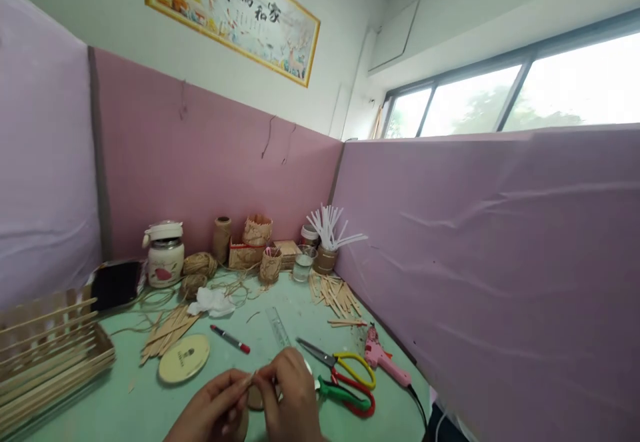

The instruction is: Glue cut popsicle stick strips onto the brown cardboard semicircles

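Centrally, left hand (223, 402): thumb and forefinger pinched closed, tips meeting those of the other hand; whatever lies between them is too small to tell.
Right hand (293, 389): fingers bent, thumb and forefinger likewise closed at the meeting point; the hand covers part of what is behind it.
Round brown piece (256, 399): just below the joined fingertips, partly hidden by both hands; I cannot tell whether either touches it.
Green-handled tool (345, 394): just beside the right hand, its head partly hidden; its handle crosses the red loop of the scissors (327, 359), whose other loop is yellow.
Glue gun (385, 357): pink, lying right of the scissors; its dark cord runs to the table edge.
Marker (230, 339): beyond the left hand; the round lid (184, 360) lies nearer the left, beside flat wooden sticks (167, 335).
Clear ruler (278, 327): beyond the right hand, flat on the green table (250, 332).
Far side: twine balls (200, 265), water glass (303, 265) and white strips (327, 225) standing in a brown holder (325, 261).
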Tool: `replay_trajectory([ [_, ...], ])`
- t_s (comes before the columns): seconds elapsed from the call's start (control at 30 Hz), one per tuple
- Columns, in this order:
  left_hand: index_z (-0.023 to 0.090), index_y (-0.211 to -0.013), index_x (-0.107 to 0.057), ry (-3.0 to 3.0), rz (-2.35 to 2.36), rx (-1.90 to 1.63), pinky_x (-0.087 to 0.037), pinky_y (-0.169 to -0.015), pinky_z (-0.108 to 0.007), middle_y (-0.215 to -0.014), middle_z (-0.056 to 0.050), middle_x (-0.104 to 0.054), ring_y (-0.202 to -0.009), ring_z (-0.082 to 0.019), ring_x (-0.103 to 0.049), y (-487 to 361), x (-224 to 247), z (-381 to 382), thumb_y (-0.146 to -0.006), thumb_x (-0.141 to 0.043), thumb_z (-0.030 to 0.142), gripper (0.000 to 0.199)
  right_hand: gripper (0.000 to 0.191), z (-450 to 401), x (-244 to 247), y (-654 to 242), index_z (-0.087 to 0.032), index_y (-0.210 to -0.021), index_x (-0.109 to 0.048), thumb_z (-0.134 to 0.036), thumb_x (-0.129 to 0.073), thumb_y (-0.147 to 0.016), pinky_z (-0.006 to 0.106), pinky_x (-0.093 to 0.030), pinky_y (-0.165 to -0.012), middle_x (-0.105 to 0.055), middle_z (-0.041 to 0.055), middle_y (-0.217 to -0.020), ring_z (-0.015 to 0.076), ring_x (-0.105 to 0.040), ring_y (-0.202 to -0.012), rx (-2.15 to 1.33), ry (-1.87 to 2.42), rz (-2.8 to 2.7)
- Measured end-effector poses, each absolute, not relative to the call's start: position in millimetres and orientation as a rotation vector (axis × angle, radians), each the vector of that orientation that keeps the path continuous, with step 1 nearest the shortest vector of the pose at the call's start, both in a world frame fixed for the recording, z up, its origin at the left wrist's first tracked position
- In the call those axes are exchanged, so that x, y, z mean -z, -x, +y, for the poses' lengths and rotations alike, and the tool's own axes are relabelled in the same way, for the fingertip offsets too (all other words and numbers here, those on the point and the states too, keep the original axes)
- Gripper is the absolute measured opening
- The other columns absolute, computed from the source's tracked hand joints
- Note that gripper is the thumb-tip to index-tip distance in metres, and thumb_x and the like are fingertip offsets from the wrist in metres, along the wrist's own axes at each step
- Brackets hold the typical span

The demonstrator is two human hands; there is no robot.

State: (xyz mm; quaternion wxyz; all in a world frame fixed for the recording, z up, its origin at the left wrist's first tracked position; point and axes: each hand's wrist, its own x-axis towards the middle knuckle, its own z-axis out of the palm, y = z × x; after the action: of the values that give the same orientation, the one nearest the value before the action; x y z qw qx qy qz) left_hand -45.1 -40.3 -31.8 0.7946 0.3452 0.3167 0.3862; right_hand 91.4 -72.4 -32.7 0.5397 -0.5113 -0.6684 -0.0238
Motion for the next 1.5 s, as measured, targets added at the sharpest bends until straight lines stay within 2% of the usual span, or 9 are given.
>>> replay_trajectory([
  [0.1, 0.013, -0.061, -0.059, -0.748, 0.689, -0.867, -0.025, -0.043, -0.016, -0.053, 0.005, -0.043, -0.047, -0.004, -0.03, 49, 15, -47, -0.057, -0.089, 0.043, 0.043, 0.015, -77, 16, -92, -0.02, -0.071, -0.058, -0.015, -0.06, -0.085, 0.028, -0.042, -0.06, -0.059, 0.0013, -0.07, 0.0167, -0.056, -0.067, -0.173, 1.225, -1.572],
  [0.2, 0.012, -0.065, -0.063, -0.754, 0.662, -0.84, -0.024, -0.041, -0.014, -0.051, 0.005, -0.043, -0.046, -0.003, -0.032, 50, 14, -48, -0.062, -0.087, 0.038, 0.035, 0.011, -79, 5, -100, -0.02, -0.094, -0.066, -0.016, -0.066, -0.084, 0.025, -0.046, -0.06, -0.066, 0.0006, -0.081, 0.0133, -0.059, -0.065, -0.37, 1.202, -1.601],
  [0.3, 0.012, -0.067, -0.064, -0.722, 0.623, -0.77, -0.023, -0.036, -0.015, -0.051, 0.005, -0.045, -0.04, -0.003, -0.032, 50, 21, -48, -0.069, -0.083, 0.032, 0.028, 0.007, -81, 4, -106, -0.023, -0.083, -0.07, -0.017, -0.067, -0.084, 0.025, -0.048, -0.066, -0.068, -0.0005, -0.076, 0.014, -0.062, -0.07, -0.457, 1.164, -1.643],
  [0.47, 0.008, -0.082, -0.07, -0.533, 0.679, -0.895, -0.045, -0.052, -0.01, -0.069, -0.003, -0.061, -0.055, -0.003, -0.052, 48, 22, -45, -0.073, -0.077, 0.01, 0.012, 0.012, -89, 10, -104, -0.022, -0.084, -0.072, -0.02, -0.061, -0.089, 0.03, -0.048, -0.073, -0.068, 0.0041, -0.08, 0.0167, -0.062, -0.078, -0.416, 1.174, -1.549],
  [0.53, 0.007, -0.081, -0.069, -0.471, 0.675, -0.899, -0.047, -0.053, -0.01, -0.071, -0.004, -0.062, -0.057, -0.004, -0.054, 48, 20, -45, -0.074, -0.076, 0.007, 0.009, 0.012, -92, 11, -102, -0.022, -0.084, -0.073, -0.022, -0.061, -0.088, 0.031, -0.048, -0.074, -0.068, 0.0047, -0.081, 0.0171, -0.062, -0.079, -0.434, 1.176, -1.53],
  [0.7, 0.008, -0.079, -0.068, -0.491, 0.648, -0.997, -0.043, -0.048, -0.011, -0.064, -0.001, -0.057, -0.055, -0.005, -0.05, 47, 22, -45, -0.075, -0.079, 0.017, 0.015, 0.013, -93, 11, -95, -0.024, -0.087, -0.075, -0.022, -0.062, -0.086, 0.032, -0.052, -0.076, -0.074, 0.0039, -0.084, 0.0178, -0.066, -0.08, -0.614, 1.208, -1.481],
  [0.97, 0.013, -0.079, -0.06, -0.61, 0.635, -0.928, -0.052, -0.059, -0.021, -0.074, -0.002, -0.061, -0.062, -0.01, -0.056, 49, 21, -47, -0.077, -0.078, 0.034, 0.027, 0.023, -89, 14, -101, -0.02, -0.092, -0.075, -0.03, -0.054, -0.089, 0.027, -0.057, -0.065, -0.076, 0.0023, -0.08, 0.0152, -0.07, -0.068, -0.953, 1.233, -1.523],
  [1.23, 0.016, -0.081, -0.055, -0.599, 0.715, -0.954, -0.039, -0.05, -0.015, -0.06, 0.005, -0.049, -0.052, -0.006, -0.044, 49, 21, -44, -0.084, -0.071, 0.036, 0.025, 0.015, -51, 2, -173, -0.02, -0.081, -0.073, -0.024, -0.06, -0.087, 0.027, -0.051, -0.072, -0.073, -0.0009, -0.074, 0.0156, -0.067, -0.074, -0.801, 1.582, -1.845],
  [1.5, 0.017, -0.08, -0.055, -0.678, 0.742, -0.927, -0.03, -0.048, -0.016, -0.055, 0.007, -0.043, -0.049, -0.006, -0.033, 47, 25, -48, -0.086, -0.067, 0.043, 0.03, 0.033, 66, 5, -228, -0.019, -0.123, -0.059, -0.035, -0.059, -0.095, 0.043, -0.055, -0.088, -0.061, 0.0092, -0.126, 0.022, -0.063, -0.105, -0.413, 1.967, -2.02],
])
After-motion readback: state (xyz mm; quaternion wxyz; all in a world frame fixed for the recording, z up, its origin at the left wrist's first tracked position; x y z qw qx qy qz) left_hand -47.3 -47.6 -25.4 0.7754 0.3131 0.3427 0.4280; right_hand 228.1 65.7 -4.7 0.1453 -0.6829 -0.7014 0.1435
